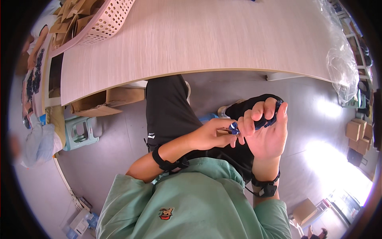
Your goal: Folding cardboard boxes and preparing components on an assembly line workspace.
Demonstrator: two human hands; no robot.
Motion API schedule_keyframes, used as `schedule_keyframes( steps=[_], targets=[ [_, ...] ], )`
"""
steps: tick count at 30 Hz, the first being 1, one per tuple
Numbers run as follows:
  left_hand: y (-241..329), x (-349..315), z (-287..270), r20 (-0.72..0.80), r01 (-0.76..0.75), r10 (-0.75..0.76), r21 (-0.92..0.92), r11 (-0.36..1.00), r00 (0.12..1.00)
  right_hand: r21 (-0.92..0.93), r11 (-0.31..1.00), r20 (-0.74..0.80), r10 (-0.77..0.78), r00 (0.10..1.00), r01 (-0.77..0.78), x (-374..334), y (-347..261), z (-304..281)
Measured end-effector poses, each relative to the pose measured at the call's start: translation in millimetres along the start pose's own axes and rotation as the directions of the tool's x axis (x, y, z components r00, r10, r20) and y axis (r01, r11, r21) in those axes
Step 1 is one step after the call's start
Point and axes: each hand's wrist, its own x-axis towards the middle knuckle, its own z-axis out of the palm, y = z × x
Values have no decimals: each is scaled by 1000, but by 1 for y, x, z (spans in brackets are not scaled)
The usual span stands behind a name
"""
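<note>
Over my lap, below the edge of the pale wooden table (199,36), my right hand (267,133) curls around a small dark blue gadget (266,119) while my left hand (211,135) pinches its near end, with a pink basket (107,20) of cardboard, a crumpled plastic bag (342,67) and a green stool (81,131) well apart around me.

A pale wood table (207,40) stands over grey floor (107,159), beside a green stool (81,133).

The left hand (211,135) pinches with fingertips meeting the right hand (268,133), whose palm faces up, fingers curled closed. Both wrists wear black bands, forearms bent inward.
</note>
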Motion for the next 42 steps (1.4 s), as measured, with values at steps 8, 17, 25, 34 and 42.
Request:
schedule_keyframes(
  steps=[8,17,25,34,42],
  targets=[
    [-2,1,4,5,-70,72,-167,983,997,-1,1000,-4,19,1000,-19,2,-3,-1],
    [2,-3,5,-244,-104,82,-78,992,966,-109,994,-65,-2,998,-5,-3,3,0],
    [7,-5,-1,-283,-104,94,-21,994,954,-240,969,-78,-82,994,61,-4,2,-4],
    [9,-5,-4,-311,-103,112,44,994,944,-342,937,-98,-106,989,67,-3,5,-5],
    [8,-10,-15,-130,-153,152,5,988,980,-333,941,-128,-115,985,67,-1,4,-7]
  ],
)
